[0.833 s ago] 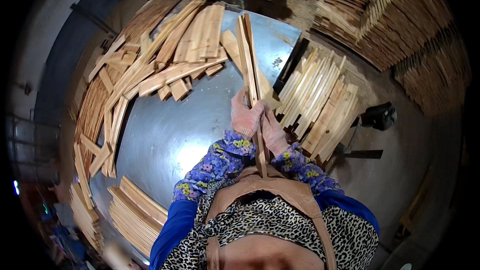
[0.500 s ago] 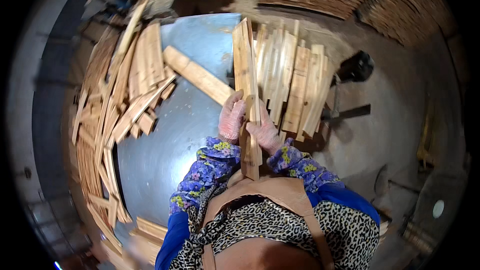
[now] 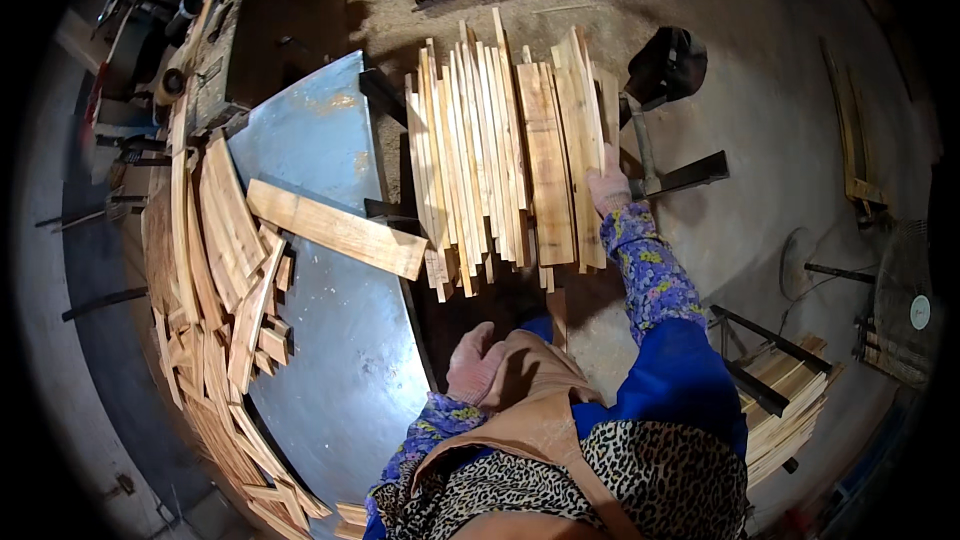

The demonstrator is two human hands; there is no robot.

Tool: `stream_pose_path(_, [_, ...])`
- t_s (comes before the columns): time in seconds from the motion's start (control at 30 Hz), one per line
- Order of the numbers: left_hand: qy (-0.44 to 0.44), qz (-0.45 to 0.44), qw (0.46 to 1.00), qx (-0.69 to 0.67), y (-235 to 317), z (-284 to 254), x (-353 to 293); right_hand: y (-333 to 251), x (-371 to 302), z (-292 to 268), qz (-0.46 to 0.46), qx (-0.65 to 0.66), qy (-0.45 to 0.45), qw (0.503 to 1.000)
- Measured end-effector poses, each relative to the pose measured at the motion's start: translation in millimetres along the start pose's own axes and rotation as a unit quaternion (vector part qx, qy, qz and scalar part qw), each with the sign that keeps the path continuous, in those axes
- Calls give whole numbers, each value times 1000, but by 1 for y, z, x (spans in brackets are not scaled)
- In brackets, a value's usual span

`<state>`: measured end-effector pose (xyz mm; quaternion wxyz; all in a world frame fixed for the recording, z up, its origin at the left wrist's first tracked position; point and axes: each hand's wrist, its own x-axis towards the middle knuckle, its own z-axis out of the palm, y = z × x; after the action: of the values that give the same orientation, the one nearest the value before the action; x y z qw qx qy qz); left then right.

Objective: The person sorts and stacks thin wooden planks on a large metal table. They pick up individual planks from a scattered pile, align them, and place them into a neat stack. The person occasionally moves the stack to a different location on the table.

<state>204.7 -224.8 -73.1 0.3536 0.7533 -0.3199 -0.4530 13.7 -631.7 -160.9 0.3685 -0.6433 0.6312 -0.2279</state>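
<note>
My right hand [image 3: 608, 187], in a pale reddish glove, reaches forward and is closed on the edge of a wooden board [image 3: 583, 105]. That board lies along the right side of a stack of narrow wooden boards [image 3: 475, 155]. Part of my fingers is hidden behind the board. My left hand [image 3: 474, 364], gloved alike, is held low by the brown apron [image 3: 535, 380] with its thumb apart from the fingers and nothing in it. One loose board [image 3: 335, 227] lies slanted across the blue-grey metal table [image 3: 340, 340], its near end sticking out past the table's right edge.
Many boards and offcuts [image 3: 215, 230] are heaped along the table's left side. A dark machine box [image 3: 275, 40] stands beyond the table. Right of the stack are a black object [image 3: 668, 65] and a metal bar [image 3: 695, 173]. A fan [image 3: 895, 305] and more boards [image 3: 785, 410] stand at right.
Both hands held a board upright before me; now they are apart. My right hand has moved to the stack's right side, my left back toward my waist. The view has shifted right.
</note>
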Motion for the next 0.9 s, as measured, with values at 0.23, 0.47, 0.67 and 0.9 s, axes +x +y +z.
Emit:
stream_pose_path(0.23, [-131,42,982,131,65,27,32,27,28,-22,71,86,-80,991])
stream_pose_path(0.47, [-220,257,893,299,125,118,178,54,-34,-110,91,25,41,995])
stream_pose_path(0.67, [-145,14,953,267,167,237,263,108,-80,-118,94,-226,0,969])
stream_pose_path(0.9, [-186,-45,969,159,147,263,278,105,-43,-73,230,-260,-29,937])
